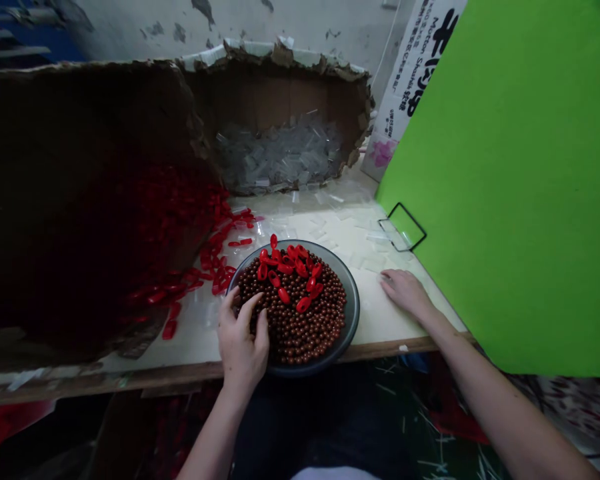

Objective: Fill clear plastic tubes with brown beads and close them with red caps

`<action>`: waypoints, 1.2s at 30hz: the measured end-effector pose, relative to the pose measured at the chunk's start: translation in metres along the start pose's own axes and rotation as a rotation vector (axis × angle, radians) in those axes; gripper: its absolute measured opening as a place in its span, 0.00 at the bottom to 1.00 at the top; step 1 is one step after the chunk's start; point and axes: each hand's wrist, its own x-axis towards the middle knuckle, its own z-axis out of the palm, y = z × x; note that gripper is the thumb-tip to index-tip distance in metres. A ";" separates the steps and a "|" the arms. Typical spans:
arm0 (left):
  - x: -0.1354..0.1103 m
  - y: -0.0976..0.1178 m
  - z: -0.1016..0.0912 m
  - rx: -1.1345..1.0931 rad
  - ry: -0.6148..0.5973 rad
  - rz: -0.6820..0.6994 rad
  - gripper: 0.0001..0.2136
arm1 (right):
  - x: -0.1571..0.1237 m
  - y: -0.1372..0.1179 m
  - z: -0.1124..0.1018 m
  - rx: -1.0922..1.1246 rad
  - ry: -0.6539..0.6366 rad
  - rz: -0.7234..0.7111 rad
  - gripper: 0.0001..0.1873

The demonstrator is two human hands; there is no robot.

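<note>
A round bowl (pixel 353 313) full of brown beads (pixel 305 340) sits at the table's front edge, partly over it. Several small red plastic pieces (pixel 285 263), oval with hollow middles, lie on top of the beads. My left hand (pixel 243 337) is at the bowl's left side, fingers spread and curved over the rim and the nearest beads; I see nothing held in it. To the right of the bowl, my right hand (pixel 404 288) rests low on the tabletop, fingers stretched forward and close together. Its palm side is hidden.
A dark cardboard box (pixel 80 100) at left spills red pieces (pixel 215 257) onto the table. Behind the bowl, another torn carton (pixel 280 90) holds clear plastic pieces (pixel 285 153), some scattered in front. A green panel (pixel 520 187) with a black wire loop (pixel 405 228) bounds the right side.
</note>
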 end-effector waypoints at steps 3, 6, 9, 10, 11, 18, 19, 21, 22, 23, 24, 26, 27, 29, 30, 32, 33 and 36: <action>0.000 -0.001 0.001 -0.003 0.001 -0.003 0.13 | -0.004 -0.012 -0.012 0.096 0.026 0.015 0.16; -0.001 -0.002 0.002 -0.017 0.015 0.005 0.13 | -0.014 -0.045 -0.028 0.311 0.016 -0.034 0.18; -0.001 -0.002 0.003 -0.032 0.025 0.009 0.12 | -0.027 -0.095 -0.040 0.602 -0.101 -0.132 0.17; -0.002 -0.002 0.003 -0.036 0.022 0.007 0.13 | -0.031 -0.113 -0.041 0.609 -0.168 -0.182 0.16; -0.002 -0.002 0.003 -0.038 0.015 0.002 0.13 | -0.034 -0.129 -0.042 0.564 -0.240 -0.242 0.15; -0.002 0.000 0.001 0.070 -0.104 -0.026 0.18 | -0.023 -0.194 -0.015 -0.248 -0.633 -0.604 0.07; -0.001 0.002 0.000 0.090 -0.133 -0.022 0.18 | -0.019 -0.197 -0.009 -0.316 -0.636 -0.602 0.07; 0.000 0.004 -0.002 0.129 -0.196 -0.011 0.18 | -0.016 -0.202 0.003 -0.354 -0.627 -0.608 0.06; 0.000 0.006 -0.002 0.144 -0.223 -0.008 0.18 | -0.016 -0.205 0.009 -0.336 -0.625 -0.619 0.06; 0.001 0.007 -0.003 0.154 -0.242 -0.009 0.18 | -0.017 -0.208 0.015 -0.306 -0.626 -0.629 0.06; 0.001 0.007 -0.003 0.158 -0.252 -0.011 0.18 | -0.018 -0.211 0.021 -0.273 -0.624 -0.633 0.06; 0.001 0.008 -0.003 0.159 -0.263 -0.014 0.18 | -0.022 -0.215 0.031 -0.200 -0.606 -0.627 0.07; 0.001 0.008 -0.003 0.157 -0.269 -0.015 0.18 | -0.023 -0.216 0.034 -0.163 -0.594 -0.617 0.08; 0.002 0.007 -0.003 0.151 -0.279 -0.020 0.20 | -0.023 -0.216 0.039 -0.094 -0.574 -0.598 0.09; 0.002 0.007 -0.003 0.143 -0.281 -0.024 0.20 | -0.023 -0.214 0.039 -0.030 -0.574 -0.578 0.10; 0.001 0.006 -0.003 0.119 -0.276 -0.029 0.21 | -0.020 -0.209 0.038 0.182 -0.596 -0.506 0.10; 0.001 0.006 -0.003 0.106 -0.269 -0.030 0.21 | -0.019 -0.207 0.037 0.323 -0.621 -0.457 0.10; 0.001 0.006 -0.003 0.077 -0.243 -0.034 0.22 | -0.018 -0.201 0.031 0.722 -0.714 -0.308 0.10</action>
